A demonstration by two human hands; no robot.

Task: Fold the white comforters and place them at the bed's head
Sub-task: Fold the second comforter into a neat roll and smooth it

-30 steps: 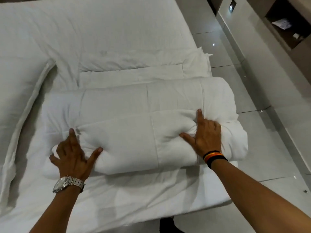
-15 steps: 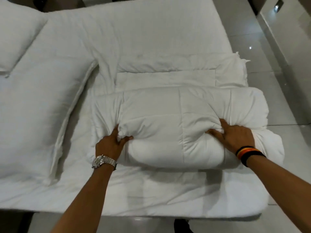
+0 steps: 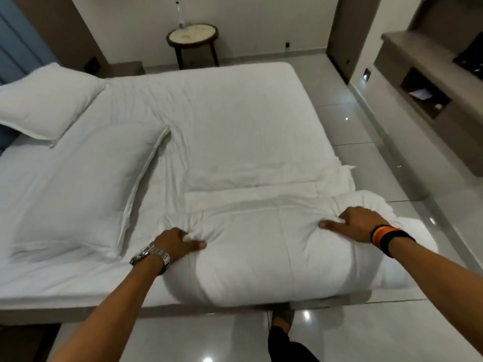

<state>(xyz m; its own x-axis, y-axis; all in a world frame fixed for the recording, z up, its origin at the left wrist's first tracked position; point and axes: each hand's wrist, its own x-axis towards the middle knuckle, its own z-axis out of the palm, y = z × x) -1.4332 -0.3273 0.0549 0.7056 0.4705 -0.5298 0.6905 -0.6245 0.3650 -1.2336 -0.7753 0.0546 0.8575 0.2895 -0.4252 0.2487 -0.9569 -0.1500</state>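
A thick folded white comforter [image 3: 261, 259] lies at the near edge of the bed, its front bulging over the edge. My left hand [image 3: 177, 244], with a metal watch on the wrist, pinches a bunch of its fabric at the left end. My right hand [image 3: 358, 226], with dark and orange bands on the wrist, clutches the fabric at the right end. Behind it a second folded white comforter [image 3: 256, 184] lies flat on the bed [image 3: 222, 113]. The bed's head is on the left.
Two white pillows [image 3: 75, 184] [image 3: 47, 100] lie at the left. A round side table [image 3: 193, 37] with a bottle stands beyond the bed. A shelf unit [image 3: 428, 92] lines the right wall, with grey tiled floor [image 3: 366, 333] beside it. My foot [image 3: 282, 317] shows below the bed edge.
Both hands went from pressing flat on the comforter to gripping bunched fabric. The bundle has come toward the near edge. The camera has pulled back and tilted up, showing the room.
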